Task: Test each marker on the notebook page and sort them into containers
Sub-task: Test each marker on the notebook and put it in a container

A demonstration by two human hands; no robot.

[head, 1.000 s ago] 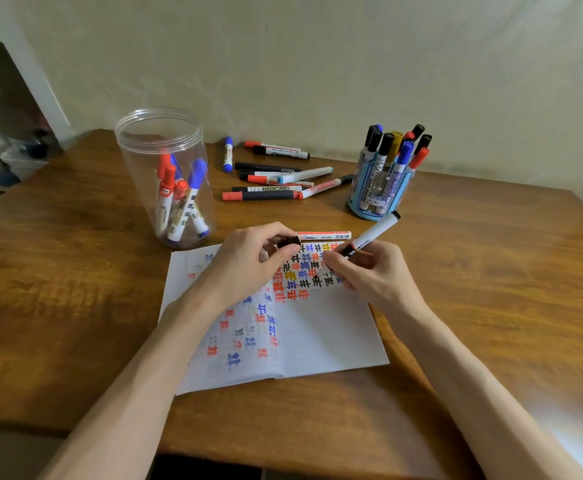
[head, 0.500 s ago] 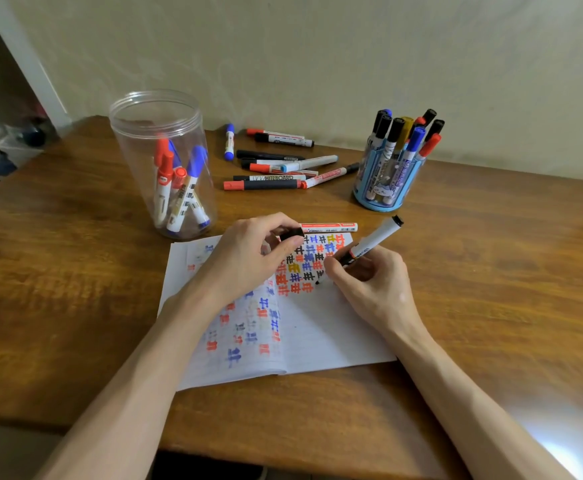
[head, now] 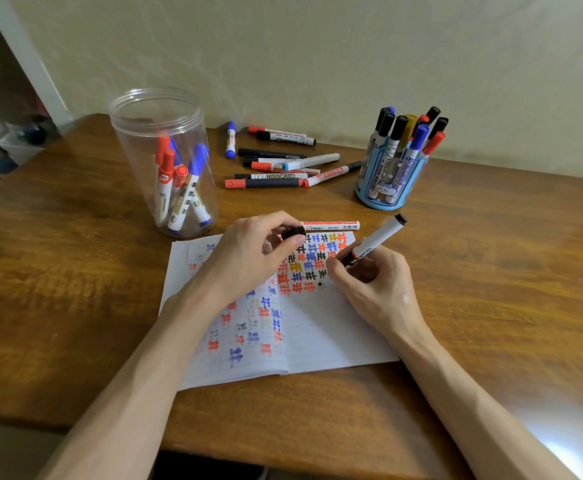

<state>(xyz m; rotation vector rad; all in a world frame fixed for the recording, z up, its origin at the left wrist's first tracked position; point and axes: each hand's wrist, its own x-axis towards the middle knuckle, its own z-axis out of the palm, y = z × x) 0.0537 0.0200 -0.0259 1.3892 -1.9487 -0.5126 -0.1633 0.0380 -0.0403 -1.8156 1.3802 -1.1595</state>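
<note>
Plastic marker (head: 375, 242) looks light, stiff, slightly slick: right hand (head: 373, 282) pinches it low on the barrel, tip at the notebook page (head: 335, 323) beneath, left hand (head: 248, 258) alongside pinching a black cap (head: 293, 233).

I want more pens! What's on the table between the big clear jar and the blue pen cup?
The head view shows a pile of loose markers lying on the wooden table between the clear jar and the blue pen cup.
</note>
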